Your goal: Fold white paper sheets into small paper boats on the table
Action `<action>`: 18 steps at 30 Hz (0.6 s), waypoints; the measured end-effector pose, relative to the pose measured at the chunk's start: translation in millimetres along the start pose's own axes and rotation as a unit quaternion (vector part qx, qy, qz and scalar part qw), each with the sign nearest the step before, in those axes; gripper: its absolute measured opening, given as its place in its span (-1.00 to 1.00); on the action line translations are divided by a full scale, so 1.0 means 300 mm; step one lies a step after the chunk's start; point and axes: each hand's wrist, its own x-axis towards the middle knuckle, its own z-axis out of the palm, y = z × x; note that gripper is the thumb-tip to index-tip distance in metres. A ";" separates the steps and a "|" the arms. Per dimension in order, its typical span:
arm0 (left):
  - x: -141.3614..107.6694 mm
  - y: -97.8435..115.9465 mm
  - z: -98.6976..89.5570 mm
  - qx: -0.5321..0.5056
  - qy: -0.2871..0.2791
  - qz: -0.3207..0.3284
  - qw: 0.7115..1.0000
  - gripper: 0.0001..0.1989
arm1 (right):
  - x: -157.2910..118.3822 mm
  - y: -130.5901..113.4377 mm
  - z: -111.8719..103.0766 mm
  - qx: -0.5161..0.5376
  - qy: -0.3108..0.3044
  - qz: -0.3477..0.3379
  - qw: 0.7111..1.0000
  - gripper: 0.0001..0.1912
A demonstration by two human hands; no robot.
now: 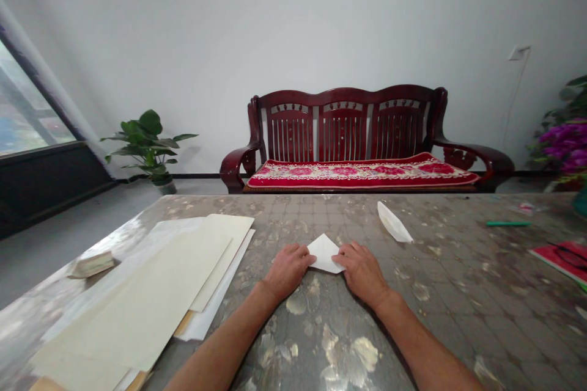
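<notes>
A small folded white paper [324, 251] with a pointed top lies on the patterned table [293, 342], between my two hands. My left hand [290, 266] grips its left corner, thumb on the paper and fingers curled. At the right corner, my right hand [360, 267] holds it the same way. Beyond my right hand rests a folded white paper boat shape [394, 222], touched by neither hand.
Large cream and white sheets [151, 287] overlap on the left, beside a small bundle [93, 264]. On the right lie a green pen [507, 223] and a red book [562, 256] with glasses on it. A wooden bench [343, 128] stands behind the table.
</notes>
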 end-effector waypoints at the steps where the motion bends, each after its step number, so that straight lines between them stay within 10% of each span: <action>1: -0.004 -0.004 -0.001 -0.011 -0.005 -0.002 1.000 -0.83 | -0.001 0.005 -0.001 0.004 -0.005 0.001 1.000 -0.69; 18: -0.030 -0.048 0.007 -0.270 0.025 -0.135 0.953 -0.79 | -0.012 0.097 -0.056 0.086 -0.050 0.052 0.994 -0.70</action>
